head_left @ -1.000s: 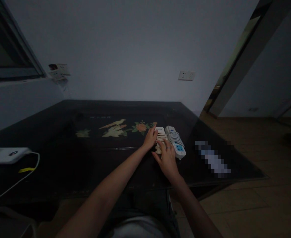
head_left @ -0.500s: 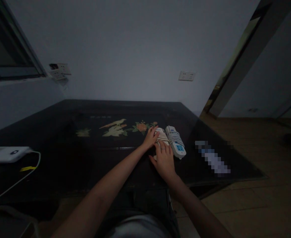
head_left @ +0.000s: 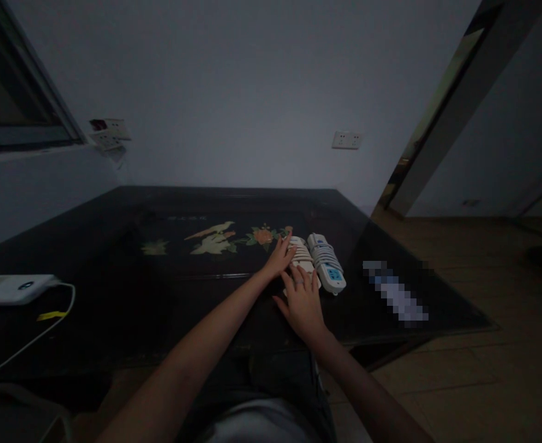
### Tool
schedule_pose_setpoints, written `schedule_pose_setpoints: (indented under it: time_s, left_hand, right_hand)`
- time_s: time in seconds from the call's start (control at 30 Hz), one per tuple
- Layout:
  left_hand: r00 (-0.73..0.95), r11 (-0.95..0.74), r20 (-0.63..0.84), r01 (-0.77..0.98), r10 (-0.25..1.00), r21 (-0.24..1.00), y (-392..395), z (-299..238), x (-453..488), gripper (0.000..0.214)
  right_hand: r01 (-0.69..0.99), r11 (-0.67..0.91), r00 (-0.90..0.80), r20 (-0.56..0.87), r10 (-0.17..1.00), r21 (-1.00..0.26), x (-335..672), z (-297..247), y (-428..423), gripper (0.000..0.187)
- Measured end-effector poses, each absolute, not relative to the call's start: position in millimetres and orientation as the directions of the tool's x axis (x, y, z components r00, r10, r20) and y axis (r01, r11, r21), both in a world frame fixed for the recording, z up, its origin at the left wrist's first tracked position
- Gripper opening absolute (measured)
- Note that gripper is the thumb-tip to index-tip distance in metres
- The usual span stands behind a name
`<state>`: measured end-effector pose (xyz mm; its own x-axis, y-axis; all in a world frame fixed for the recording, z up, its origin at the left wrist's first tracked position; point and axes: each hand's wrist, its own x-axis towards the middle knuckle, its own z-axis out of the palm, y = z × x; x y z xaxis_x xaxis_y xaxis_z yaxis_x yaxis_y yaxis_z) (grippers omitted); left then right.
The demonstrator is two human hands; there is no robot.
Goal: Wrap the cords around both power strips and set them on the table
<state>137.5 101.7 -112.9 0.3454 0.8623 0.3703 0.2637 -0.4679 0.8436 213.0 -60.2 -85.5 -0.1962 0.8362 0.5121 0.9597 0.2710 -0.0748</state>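
Note:
On the dark table lie two power strips side by side, each wrapped in its own cord. The left power strip [head_left: 302, 257] is cream-white and partly covered by my hands. My left hand [head_left: 280, 255] rests along its left edge with the fingers stretched out. Lower down, my right hand [head_left: 304, 303] touches its near end, fingers spread and thumb out to the left. Just to the right is the second power strip [head_left: 326, 264], white with a blue socket face and a grey-white cord; neither hand is on it.
The black table [head_left: 183, 326] has a painted bird and flowers [head_left: 262, 237]. A white power bank [head_left: 15, 289] with a cable sits at the left, a yellow strip [head_left: 51, 315] near it. A pixelated object [head_left: 397, 295] lies right. Wall sockets [head_left: 347, 140] are behind.
My right hand has slid slightly down and left along the near end of the cream-white power strip, showing more of it. My left hand stays at the strip's left edge.

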Motion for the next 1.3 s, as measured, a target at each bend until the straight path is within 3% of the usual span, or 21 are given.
schedule_pose_setpoints:
  time_s: [0.5, 1.3]
  left_hand:
    - [0.488, -0.513, 0.373, 0.190, 0.789, 0.837, 87, -104, 129, 0.062]
    - [0.258, -0.306, 0.286, 0.040, 0.923, 0.951, 93, -112, 129, 0.062]
  right_hand:
    - [0.936, 0.345, -0.259, 0.524, 0.811, -0.071, 217, -100, -71, 0.042]
    - [0.896, 0.380, -0.172, 0.610, 0.774, -0.229, 221, -91, -78, 0.031]
